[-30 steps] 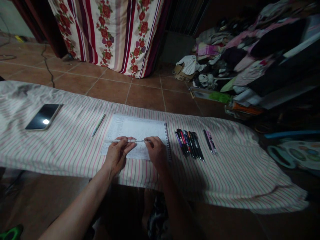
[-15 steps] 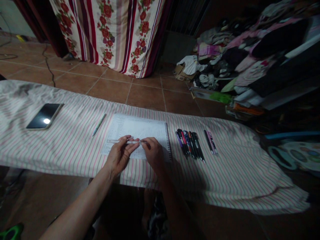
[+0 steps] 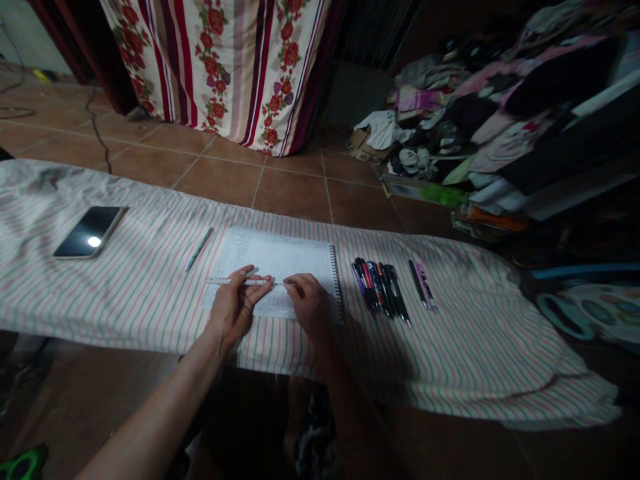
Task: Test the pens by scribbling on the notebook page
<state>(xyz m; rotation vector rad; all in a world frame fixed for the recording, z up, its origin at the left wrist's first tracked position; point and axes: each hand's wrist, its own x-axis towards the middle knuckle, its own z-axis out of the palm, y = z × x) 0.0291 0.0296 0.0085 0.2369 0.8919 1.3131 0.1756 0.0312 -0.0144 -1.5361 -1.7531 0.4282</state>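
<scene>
A spiral notebook [image 3: 280, 257] lies open on the striped cloth [image 3: 450, 353]. Both my hands rest on its near part. My left hand [image 3: 234, 308] pinches a thin white pen [image 3: 223, 281] that lies level and sticks out to the left. My right hand [image 3: 310, 307] has its fingers closed at the pen's right end; what it grips there is too small to make out. A pale green pen [image 3: 198, 249] lies just left of the notebook.
A phone [image 3: 89, 231] lies face up at the left of the cloth. Several dark pens [image 3: 380, 288] lie in a row right of the notebook, two more [image 3: 421, 284] beyond them. Tiled floor, a flowered curtain [image 3: 225, 67] and heaped clothes [image 3: 490, 113] lie behind.
The white pen has shifted a little to the left with my left hand. My right hand has drawn in slightly towards the pen's right end.
</scene>
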